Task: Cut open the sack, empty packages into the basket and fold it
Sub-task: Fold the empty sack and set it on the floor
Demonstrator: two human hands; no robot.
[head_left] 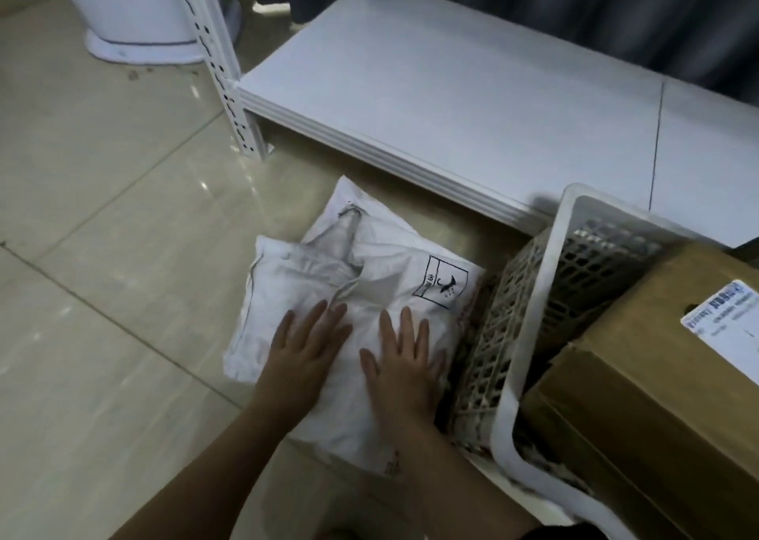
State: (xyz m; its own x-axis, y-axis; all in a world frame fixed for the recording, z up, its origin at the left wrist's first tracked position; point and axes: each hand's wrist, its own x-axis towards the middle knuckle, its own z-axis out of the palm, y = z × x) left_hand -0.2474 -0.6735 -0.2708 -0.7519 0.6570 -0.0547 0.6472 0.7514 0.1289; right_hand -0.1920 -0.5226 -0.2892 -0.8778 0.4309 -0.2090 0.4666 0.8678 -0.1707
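Observation:
A white woven sack [369, 260] lies folded flat on the tiled floor, with a black printed symbol on its right part. My left hand [306, 350] presses flat on the sack's near left area, fingers straight and spread. Beside it, my right hand [404, 359] also lies flat on the sack with straight fingers. To the right stands a white plastic lattice basket [534, 334]. Brown cardboard packages [640, 375] fill the basket, one with a white label.
A low white metal shelf [472, 100] runs across the back, with a perforated white upright [213, 59] at its left corner. A white round base [135, 26] stands at the far left. Glossy beige floor tiles [102, 252] spread to the left. Dark curtains hang behind.

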